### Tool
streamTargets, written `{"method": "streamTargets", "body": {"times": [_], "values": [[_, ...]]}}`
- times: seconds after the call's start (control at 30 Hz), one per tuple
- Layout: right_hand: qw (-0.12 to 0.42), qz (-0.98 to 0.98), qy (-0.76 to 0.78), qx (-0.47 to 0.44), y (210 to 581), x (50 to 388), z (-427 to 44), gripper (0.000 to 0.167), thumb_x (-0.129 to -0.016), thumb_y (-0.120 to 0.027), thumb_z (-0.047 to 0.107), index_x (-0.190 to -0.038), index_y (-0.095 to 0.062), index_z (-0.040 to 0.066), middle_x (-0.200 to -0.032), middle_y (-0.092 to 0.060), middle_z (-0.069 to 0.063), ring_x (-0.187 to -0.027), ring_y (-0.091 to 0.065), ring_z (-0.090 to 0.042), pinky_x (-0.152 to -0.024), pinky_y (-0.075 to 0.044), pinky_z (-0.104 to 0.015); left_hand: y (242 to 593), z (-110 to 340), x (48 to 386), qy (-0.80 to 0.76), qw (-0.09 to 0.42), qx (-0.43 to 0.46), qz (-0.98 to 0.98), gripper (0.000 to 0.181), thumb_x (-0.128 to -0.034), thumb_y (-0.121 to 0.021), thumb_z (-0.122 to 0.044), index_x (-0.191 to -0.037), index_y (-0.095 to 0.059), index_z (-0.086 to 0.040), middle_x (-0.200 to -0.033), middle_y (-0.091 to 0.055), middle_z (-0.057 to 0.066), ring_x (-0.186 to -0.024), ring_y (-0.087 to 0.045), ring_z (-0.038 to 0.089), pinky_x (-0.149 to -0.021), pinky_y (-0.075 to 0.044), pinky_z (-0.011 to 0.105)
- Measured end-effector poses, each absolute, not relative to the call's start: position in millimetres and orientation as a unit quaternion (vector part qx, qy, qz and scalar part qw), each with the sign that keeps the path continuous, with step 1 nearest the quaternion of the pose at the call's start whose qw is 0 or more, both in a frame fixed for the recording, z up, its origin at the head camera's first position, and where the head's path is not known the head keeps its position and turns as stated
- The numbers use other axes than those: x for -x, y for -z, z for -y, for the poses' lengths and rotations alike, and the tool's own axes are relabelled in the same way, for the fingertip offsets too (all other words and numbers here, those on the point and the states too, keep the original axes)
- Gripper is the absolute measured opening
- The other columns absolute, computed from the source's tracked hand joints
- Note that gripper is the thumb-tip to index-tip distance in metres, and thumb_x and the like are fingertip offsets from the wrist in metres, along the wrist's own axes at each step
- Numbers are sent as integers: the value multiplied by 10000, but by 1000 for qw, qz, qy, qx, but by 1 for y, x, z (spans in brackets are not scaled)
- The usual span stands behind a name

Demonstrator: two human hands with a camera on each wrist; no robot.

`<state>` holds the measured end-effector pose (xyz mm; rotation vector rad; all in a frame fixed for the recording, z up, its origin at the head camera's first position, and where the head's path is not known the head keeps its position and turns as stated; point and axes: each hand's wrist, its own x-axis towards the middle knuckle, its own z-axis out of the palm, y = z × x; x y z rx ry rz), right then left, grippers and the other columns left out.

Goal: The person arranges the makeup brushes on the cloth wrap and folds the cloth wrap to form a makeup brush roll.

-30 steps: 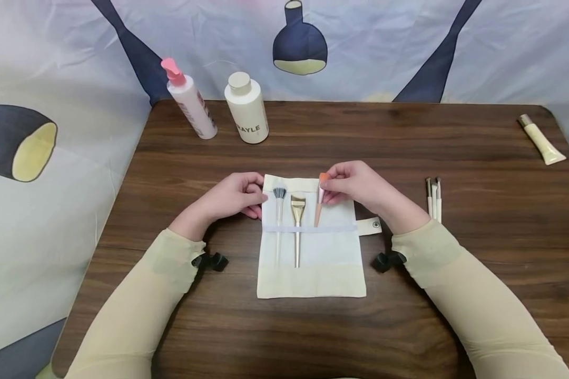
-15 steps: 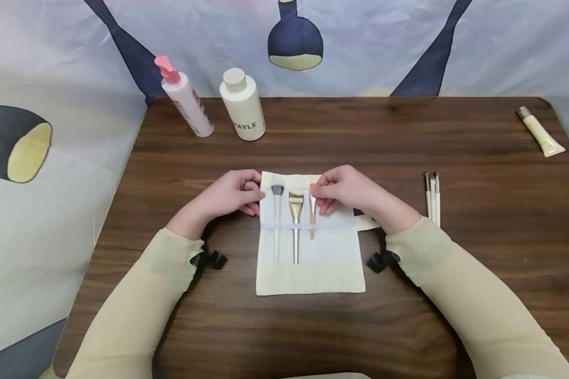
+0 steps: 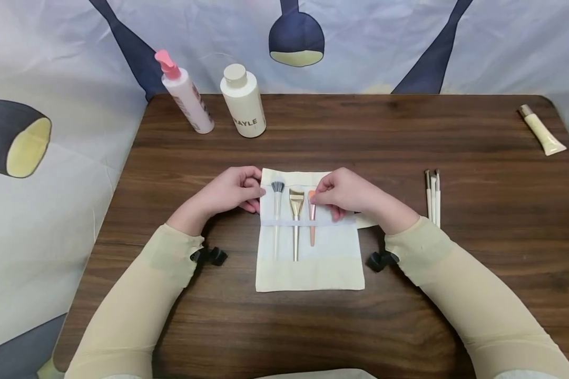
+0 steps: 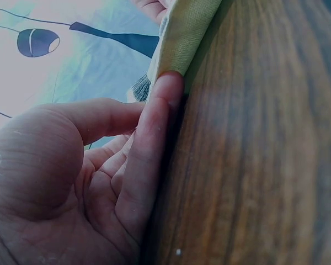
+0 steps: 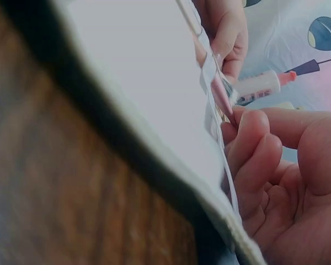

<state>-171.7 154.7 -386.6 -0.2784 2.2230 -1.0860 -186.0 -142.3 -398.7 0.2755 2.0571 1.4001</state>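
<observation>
A cream fabric brush roll (image 3: pixel 308 279) lies spread on the table, a thin elastic band across its middle. My left hand (image 3: pixel 234 192) pinches its upper left edge between thumb and fingers; the left wrist view shows the cloth (image 4: pixel 187 38) at the fingertips. With thumb and fingers my right hand (image 3: pixel 348 195) holds the orange head of a short pink makeup brush (image 3: pixel 312 237), whose handle passes under the band. In the right wrist view the pink brush (image 5: pixel 222 98) meets the fingertips. A dark-bristled brush (image 3: pixel 277 202) and a flat gold brush (image 3: pixel 296 205) sit under the band.
Several slim brushes (image 3: pixel 433 200) lie right of the roll, near my right forearm. A pink-topped pump bottle (image 3: pixel 188 100) and a white capped bottle (image 3: pixel 244 105) stand at the back left. A cream tube (image 3: pixel 542 131) lies at the far right.
My right hand has moved left and a little down, sliding the pink brush further under the band, its handle now reaching below it. The left hand has stayed at the roll's edge.
</observation>
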Motion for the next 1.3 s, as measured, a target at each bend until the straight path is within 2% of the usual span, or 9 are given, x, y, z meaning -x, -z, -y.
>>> {"method": "streamTargets", "body": {"times": [0.4,0.63,0.8,1.07,1.3], "values": [[325,-853,394,109,385,169,-156,219,-983,-711,302,-921,-699,92,-634,-614,-50,-536,-634,-204,-557,-507,-301,402,142,185,-526,319,-105,-781,233,-1006,-612,-58,-1213,-549,29,-855,-710,123,-708,-730,217,-686,-657,375],[302,-853,406,126,373,169,-174,177,-987,-690,240,-984,-708,64,-711,-647,-84,-585,-652,-232,-594,-572,-327,397,141,187,-531,304,-109,-783,221,-1001,-615,-52,-1201,-558,23,-837,-701,125,-689,-723,218,-667,-656,373],[295,-853,416,115,361,169,-189,205,-999,-687,241,-1044,-714,42,-754,-673,-105,-649,-674,-247,-633,-607,-347,395,142,187,-528,317,-107,-781,244,-1003,-614,-57,-1219,-549,35,-848,-715,103,-689,-728,207,-672,-656,365],[266,-875,394,94,349,164,-229,266,-1015,-670,272,-1113,-701,27,-870,-703,-119,-735,-692,-224,-665,-621,-327,397,142,185,-529,313,-105,-782,240,-1002,-616,-59,-1219,-552,25,-858,-714,114,-689,-727,213,-671,-656,370],[227,-906,354,47,352,152,-281,282,-1018,-670,280,-1063,-693,2,-811,-707,-93,-728,-692,-214,-648,-625,-338,400,143,185,-526,315,-106,-783,238,-1000,-628,-65,-1209,-557,24,-862,-711,129,-696,-730,225,-679,-658,379]]}}
